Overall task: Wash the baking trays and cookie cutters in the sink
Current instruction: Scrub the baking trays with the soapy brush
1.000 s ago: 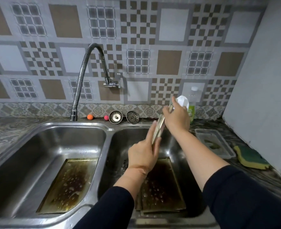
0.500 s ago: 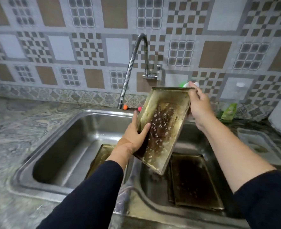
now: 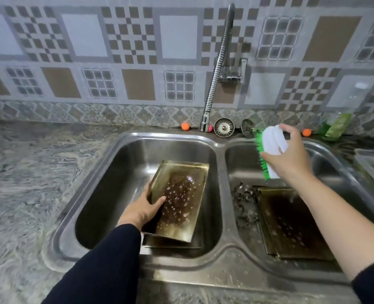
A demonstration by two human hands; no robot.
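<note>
A: Risks first, biggest thing down. The double sink (image 3: 222, 260): our left hand (image 3: 141, 210) holds a greasy baking tray (image 3: 179, 200) tilted in the left basin, thumb over its near-left rim, the rest of the fingers hidden under it. It sits atop another tray (image 3: 170, 244) lying flat below.

B: So a slip. The wet, oily rim could slide out of that one-handed hold and clatter onto the lower tray, we'd guess.

A: Agreed. Next, the right basin: one more dark tray (image 3: 291, 224) lies flat, and the cookie cutters (image 3: 244, 204) are heaped just beside its left edge. They look thin-edged; groping among them could nick a finger.

B: And the scrub brush (image 3: 268, 153)?

A: Our right hand (image 3: 289, 156) grips it above the right basin, fingers curled round the white back, green bristles facing left. It is well apart from the held tray. Scrubbing hard on a tilted tray might flick grease onto the worktop (image 3: 28, 183).

B: What stands in the way?

A: The tap (image 3: 218, 69) hangs over the divider; no water shows running. Two strainers (image 3: 224, 127) lean at the back ledge beside small orange balls (image 3: 185, 126). A green soap bottle (image 3: 337, 126) stands far right, blurred. A clear container (image 3: 372, 165) sits at the right edge.
</note>
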